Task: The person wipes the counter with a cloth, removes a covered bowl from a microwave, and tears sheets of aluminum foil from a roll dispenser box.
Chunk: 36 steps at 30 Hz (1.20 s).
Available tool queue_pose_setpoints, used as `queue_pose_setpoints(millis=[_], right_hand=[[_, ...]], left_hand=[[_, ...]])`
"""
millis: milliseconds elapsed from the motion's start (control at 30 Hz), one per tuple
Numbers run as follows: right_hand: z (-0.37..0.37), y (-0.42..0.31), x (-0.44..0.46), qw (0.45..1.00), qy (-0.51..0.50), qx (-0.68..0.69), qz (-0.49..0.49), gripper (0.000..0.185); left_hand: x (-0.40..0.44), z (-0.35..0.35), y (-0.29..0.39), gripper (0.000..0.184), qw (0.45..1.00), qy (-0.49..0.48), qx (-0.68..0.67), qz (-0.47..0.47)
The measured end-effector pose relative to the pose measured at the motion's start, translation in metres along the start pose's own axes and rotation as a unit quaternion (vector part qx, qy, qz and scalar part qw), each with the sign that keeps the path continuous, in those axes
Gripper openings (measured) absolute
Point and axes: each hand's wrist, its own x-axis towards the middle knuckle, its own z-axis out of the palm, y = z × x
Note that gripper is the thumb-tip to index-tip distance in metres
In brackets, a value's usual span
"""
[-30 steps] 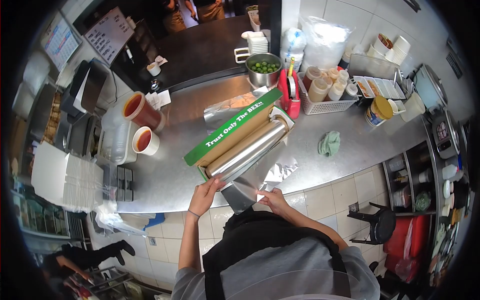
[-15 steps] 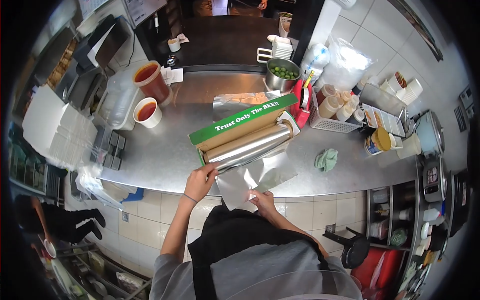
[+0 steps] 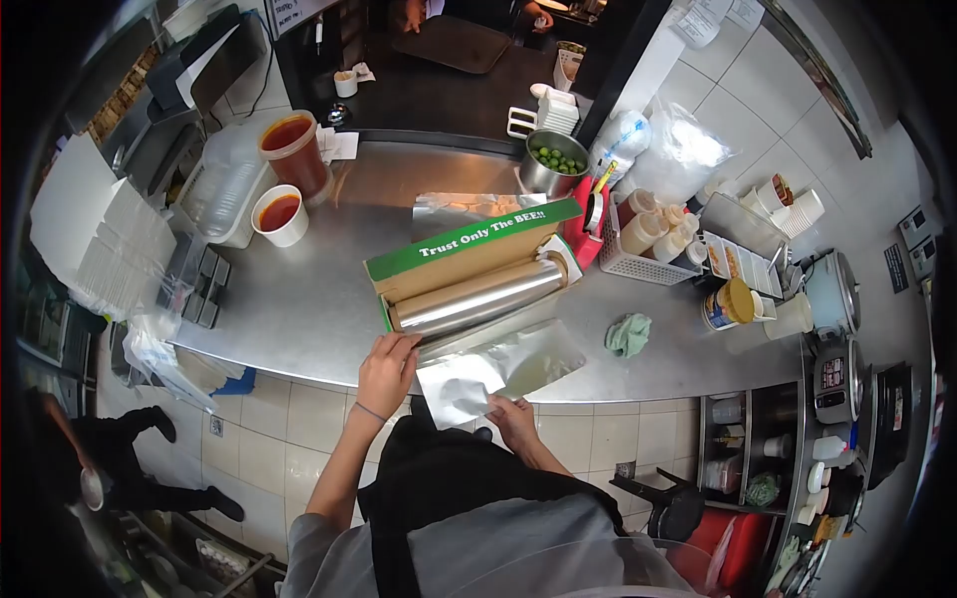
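Note:
A roll of aluminium foil (image 3: 480, 297) lies in an open cardboard box whose raised green lid (image 3: 469, 237) reads "Trust Only The BEE!!". From its front edge a sheet of foil (image 3: 528, 361) comes out toward me, over the edge of the counter. My left hand (image 3: 387, 374) grips the box's front left corner with bent fingers. My right hand (image 3: 513, 419) pinches the sheet's near edge between thumb and fingers. Behind the lid lies another piece of foil (image 3: 454, 207), flat on the counter.
On the steel counter (image 3: 299, 299) stand a tub of red sauce (image 3: 296, 159), a cup of sauce (image 3: 280, 217), a pot of green limes (image 3: 555, 159), a basket of bottles (image 3: 638, 261) and a green cloth (image 3: 628, 335). A dark tray (image 3: 454, 42) is in a co-worker's hand behind.
The foil sheet looks flatter and more spread than before. My left hand stays at the box corner. A dark tray has appeared at the back, and the person at left has moved their legs.

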Motion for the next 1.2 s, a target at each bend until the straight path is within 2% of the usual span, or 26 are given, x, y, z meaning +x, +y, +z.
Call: queue_pose_setpoints(millis=[133,200,233,300,333,400,500,533,567,633,667,733,767,800,833,867,933,967,1000,1167,1200], right_hand=[[0.001,-0.022,-0.025,0.997,0.040,0.018,-0.064,0.015],[0.000,-0.034,-0.039,0.987,0.078,0.025,-0.139,0.017],[0.002,-0.041,-0.049,0.981,0.097,0.034,-0.165,0.016],[-0.016,-0.046,-0.055,0.978,0.112,0.015,-0.175,0.014],[-0.009,-0.053,-0.061,0.977,0.110,0.014,-0.180,0.014],[0.001,-0.065,-0.075,0.963,0.097,0.045,-0.246,0.010],[-0.001,-0.073,-0.077,0.956,0.112,0.028,-0.269,0.007],[0.003,-0.079,-0.077,0.955,0.112,0.029,-0.273,0.007],[0.008,-0.085,-0.078,0.948,0.095,0.048,-0.299,0.005],[0.009,-0.092,-0.077,0.939,0.079,0.068,-0.328,0.003],[0.000,-0.092,-0.072,0.941,0.039,0.056,-0.332,0.004],[-0.004,-0.096,-0.064,0.928,-0.055,0.003,-0.368,0.015],[0.000,-0.099,-0.062,0.927,-0.055,0.005,-0.371,0.015],[0.013,-0.106,-0.066,0.924,-0.102,-0.002,-0.368,0.019],[0.026,-0.112,-0.072,0.919,-0.148,-0.010,-0.365,0.024],[0.039,-0.114,-0.077,0.922,-0.136,-0.007,-0.362,0.035],[0.043,-0.112,-0.075,0.930,-0.128,-0.018,-0.343,0.038],[0.044,-0.109,-0.075,0.939,-0.121,-0.031,-0.320,0.041],[0.044,-0.105,-0.073,0.945,-0.108,-0.034,-0.308,0.038],[0.045,-0.092,-0.069,0.956,-0.073,-0.035,-0.281,0.031],[0.045,-0.092,-0.069,0.961,-0.055,-0.038,-0.269,0.028]], left_hand=[[-0.005,-0.001,0.013,0.030,0.997,-0.022,-0.054,-0.050],[-0.009,0.003,0.024,0.056,0.969,-0.166,-0.132,-0.124],[-0.009,0.007,0.030,0.056,0.970,-0.162,-0.134,-0.121],[-0.009,0.017,0.044,0.082,0.927,-0.282,-0.195,-0.152],[-0.009,0.024,0.051,0.082,0.928,-0.279,-0.196,-0.149],[-0.005,0.041,0.062,0.094,0.879,-0.215,-0.413,-0.105],[0.011,0.054,0.076,0.095,0.863,-0.167,-0.474,-0.051],[0.016,0.055,0.081,0.080,0.881,-0.124,-0.455,-0.040],[0.026,0.054,0.084,0.080,0.881,-0.124,-0.456,-0.035],[0.058,0.035,0.094,0.055,0.920,-0.069,-0.351,0.162],[0.067,0.031,0.093,0.034,0.930,-0.120,-0.317,0.140],[0.097,0.016,0.100,0.033,0.921,-0.158,-0.307,0.182],[0.114,0.010,0.104,0.032,0.909,-0.195,-0.296,0.221],[0.131,0.009,0.108,0.034,0.899,-0.144,-0.305,0.278],[0.149,0.003,0.112,0.034,0.898,-0.144,-0.304,0.283],[0.169,-0.005,0.116,0.036,0.889,-0.133,-0.303,0.317],[0.214,-0.012,0.114,0.038,0.878,-0.111,-0.299,0.356],[0.240,-0.011,0.110,0.038,0.878,-0.099,-0.297,0.362],[0.262,-0.013,0.104,0.036,0.891,-0.107,-0.307,0.317],[0.347,-0.016,0.051,0.029,0.927,-0.175,-0.330,0.043],[0.360,0.001,0.023,0.028,0.925,-0.145,-0.344,0.071]])
